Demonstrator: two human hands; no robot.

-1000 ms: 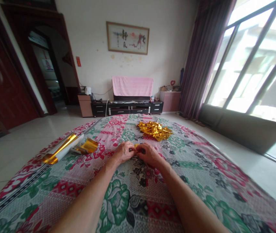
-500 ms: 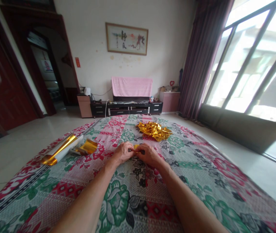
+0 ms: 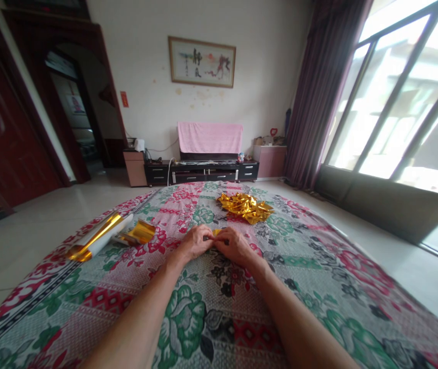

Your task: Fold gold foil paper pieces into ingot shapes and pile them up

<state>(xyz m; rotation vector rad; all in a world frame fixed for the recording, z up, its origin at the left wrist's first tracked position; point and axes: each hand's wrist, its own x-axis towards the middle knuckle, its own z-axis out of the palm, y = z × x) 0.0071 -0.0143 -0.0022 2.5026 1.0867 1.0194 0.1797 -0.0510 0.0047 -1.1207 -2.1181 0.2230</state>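
Both my left hand (image 3: 198, 241) and my right hand (image 3: 233, 243) are closed in a pinch, fingertips meeting over the middle of the flowered cloth (image 3: 180, 323). Between them they grip a small piece of gold foil paper (image 3: 216, 232); only a bit of it shows behind the fingers, so its shape is mostly hidden. Just beyond my right hand lies a heap of folded, shiny gold foil pieces (image 3: 245, 207). Off to the left of my left hand rests some curled gold foil paper (image 3: 142, 232), beside a longer roll of gold foil paper with a white back (image 3: 98, 238).
The cloth covers a wide rounded surface. Past its far edge stand a low black cabinet (image 3: 211, 174) and a pink cloth (image 3: 210, 137) draped over something. A purple curtain (image 3: 319, 97) and bright windows are on the right, dark red doors (image 3: 7, 118) on the left.
My right hand's fingers have shifted very slightly against the foil, and a little less of it shows. The heap and the roll lie as before.
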